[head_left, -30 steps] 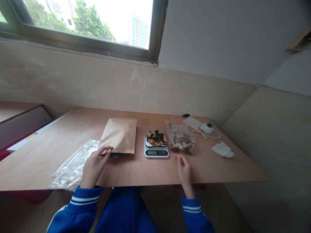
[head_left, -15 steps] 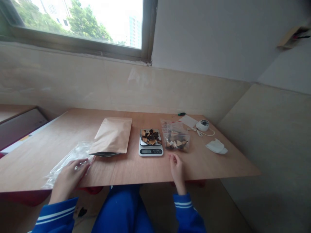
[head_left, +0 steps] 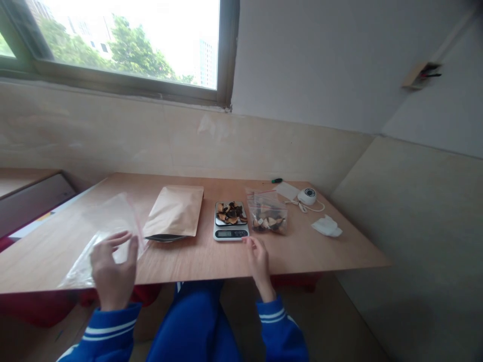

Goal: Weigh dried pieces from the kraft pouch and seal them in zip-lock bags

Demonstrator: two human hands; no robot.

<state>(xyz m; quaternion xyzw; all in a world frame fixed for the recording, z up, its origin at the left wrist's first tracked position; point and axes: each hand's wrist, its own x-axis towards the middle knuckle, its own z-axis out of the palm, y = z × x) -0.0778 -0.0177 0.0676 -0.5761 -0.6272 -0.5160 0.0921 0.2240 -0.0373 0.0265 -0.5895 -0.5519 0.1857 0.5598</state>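
Observation:
My left hand [head_left: 115,269], slightly blurred, pinches a clear plastic zip bag [head_left: 115,213] by its side and holds it raised above other clear bags [head_left: 77,266] at the table's left. My right hand [head_left: 259,261] is by the front right corner of a white digital kitchen scale [head_left: 231,237]. Its fingers are loosely bent and seem to hold nothing. On the scale's plate lie dried mushroom-like slices [head_left: 231,213], brown and black. A brown kraft paper pouch [head_left: 175,208] lies between my left hand and the scale, its dark mouth facing me.
Right of the scale lie zip bags [head_left: 268,216] holding similar dried slices. Behind and beyond them are a green-handled screwdriver [head_left: 276,180], a white card [head_left: 287,190], a white round device with a cable [head_left: 307,196] and a crumpled white tissue [head_left: 327,226]. The wooden table [head_left: 302,254] ends before my knees.
My left hand has risen, lifting a clear bag up from the others. My right hand has shifted left, closer to the scale. The camera view has tilted slightly.

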